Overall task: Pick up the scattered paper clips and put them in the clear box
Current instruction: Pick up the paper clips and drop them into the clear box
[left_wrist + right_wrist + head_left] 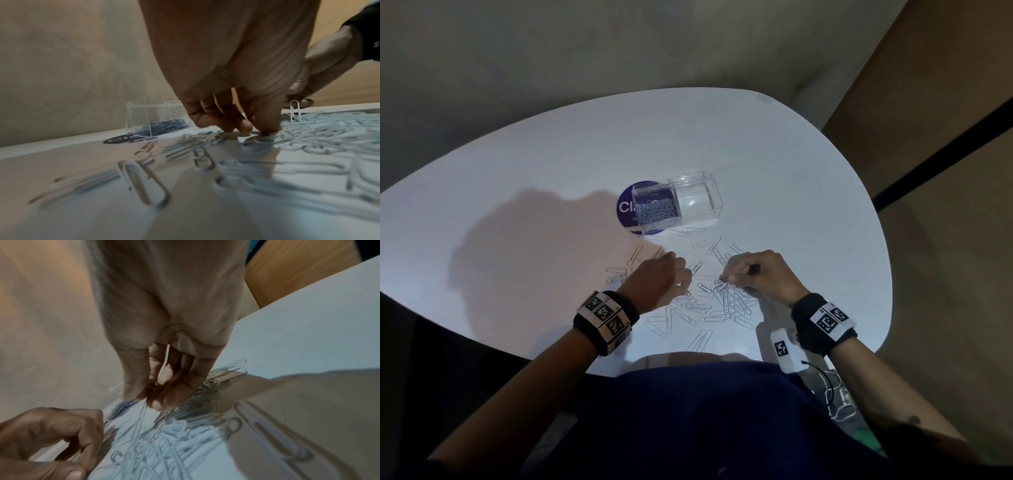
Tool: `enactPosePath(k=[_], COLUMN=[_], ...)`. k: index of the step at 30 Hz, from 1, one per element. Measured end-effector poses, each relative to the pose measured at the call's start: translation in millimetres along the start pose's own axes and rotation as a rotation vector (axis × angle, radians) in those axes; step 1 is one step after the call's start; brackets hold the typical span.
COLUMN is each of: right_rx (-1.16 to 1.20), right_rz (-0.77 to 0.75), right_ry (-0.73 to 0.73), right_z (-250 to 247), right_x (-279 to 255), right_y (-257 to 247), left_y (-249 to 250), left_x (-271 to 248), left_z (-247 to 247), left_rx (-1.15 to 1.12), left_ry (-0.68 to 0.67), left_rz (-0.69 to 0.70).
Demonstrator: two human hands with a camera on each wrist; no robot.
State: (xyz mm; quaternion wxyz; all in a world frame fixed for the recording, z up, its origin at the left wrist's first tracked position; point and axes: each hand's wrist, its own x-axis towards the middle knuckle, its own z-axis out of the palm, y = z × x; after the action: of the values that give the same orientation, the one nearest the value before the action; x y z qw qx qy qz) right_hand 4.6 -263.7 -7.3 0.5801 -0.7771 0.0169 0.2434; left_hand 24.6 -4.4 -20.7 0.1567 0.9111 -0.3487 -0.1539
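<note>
Seen from the head camera, nearest is the person's dark blue shirt [698, 421], cut off by the bottom edge, with two forearms reaching forward, each wearing one black wrist band [604, 320] with black-and-white square markers. Both hands work low over one white rounded table [774, 164]. Dozens of loose silver paper clips [709, 308] lie scattered on it near the person's edge, overlapping too thickly in the middle to count; a few lie apart to the left. The left hand [662, 279] has its fingers curled downward, fingertips [267, 129] touching the table among the clips; whether they grip one cannot be told, since the wrist view is blurred there. The right hand [756, 274] has thumb and fingers drawn together, pinching a small bunch of clips [722, 284] just above the pile; their number is not clear. In the right wrist view the fingers [176, 394] are narrow and close together over blurred clips. Farther out, well apart from the hands, stands one clear box [678, 204] with two compartments, its lid standing open. The left compartment holds a heap of clips [656, 212]. The box partly covers one round dark blue sticker [631, 205] whose white lettering is mostly hidden. Beyond the table are a beige wall and a wooden panel.
</note>
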Motion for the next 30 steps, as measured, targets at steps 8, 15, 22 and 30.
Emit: enactPosePath(k=[8,15,22,30], right_rx=[0.089,-0.758,-0.806,0.202], right_rz=[0.047,-0.185,-0.189,0.022], right_ry=[0.127,0.011,-0.084,0.032], right_z=[3.0,11.5,12.3,1.6], right_x=[4.1,19.5,21.8,13.3], right_y=[-5.2,0.5,-3.4,2.5], left_y=[-1.7,1.2,10.6,4.6], left_x=[-5.4,-7.9,-8.5,-7.3], left_z=[7.9,8.6,9.4,2.0], left_rx=[-0.016,0.1,0.001,-0.563], left_ry=[0.002,0.096,0.022,0.118], left_rz=[0.002,-0.014,-0.146,-0.299])
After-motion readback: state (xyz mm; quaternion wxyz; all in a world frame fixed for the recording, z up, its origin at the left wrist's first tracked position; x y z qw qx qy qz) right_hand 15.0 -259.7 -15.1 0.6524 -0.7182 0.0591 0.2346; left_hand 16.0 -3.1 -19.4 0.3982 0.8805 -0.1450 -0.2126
